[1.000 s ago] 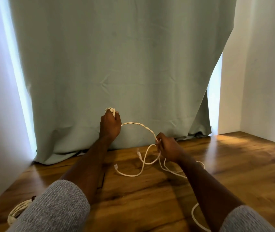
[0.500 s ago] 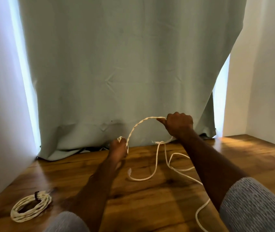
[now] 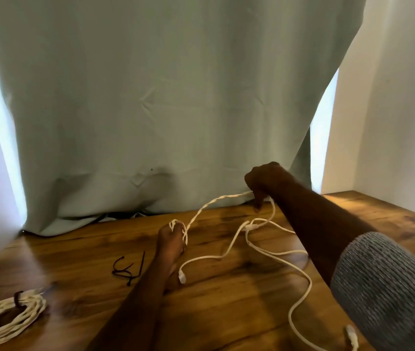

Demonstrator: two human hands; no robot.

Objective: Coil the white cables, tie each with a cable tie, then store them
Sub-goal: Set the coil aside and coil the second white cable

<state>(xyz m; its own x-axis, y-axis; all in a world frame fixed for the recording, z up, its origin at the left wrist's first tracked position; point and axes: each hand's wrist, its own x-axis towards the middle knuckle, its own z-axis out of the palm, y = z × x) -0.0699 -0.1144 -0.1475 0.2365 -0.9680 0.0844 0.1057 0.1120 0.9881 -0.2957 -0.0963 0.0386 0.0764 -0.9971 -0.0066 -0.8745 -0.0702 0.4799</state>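
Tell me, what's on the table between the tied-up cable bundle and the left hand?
Loose black cable ties lie on the wooden table between the tied coil and the left hand, seen in the head view.

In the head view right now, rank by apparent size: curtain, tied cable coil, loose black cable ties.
1. curtain
2. tied cable coil, partly cut off by the frame
3. loose black cable ties

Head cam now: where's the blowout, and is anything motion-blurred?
Head view: daylight blows out both gaps beside the curtain; right sleeve is smeared by motion; the coiled cable at bottom left is soft; the left hand and loose cable read clearly; table shows warm sheen.
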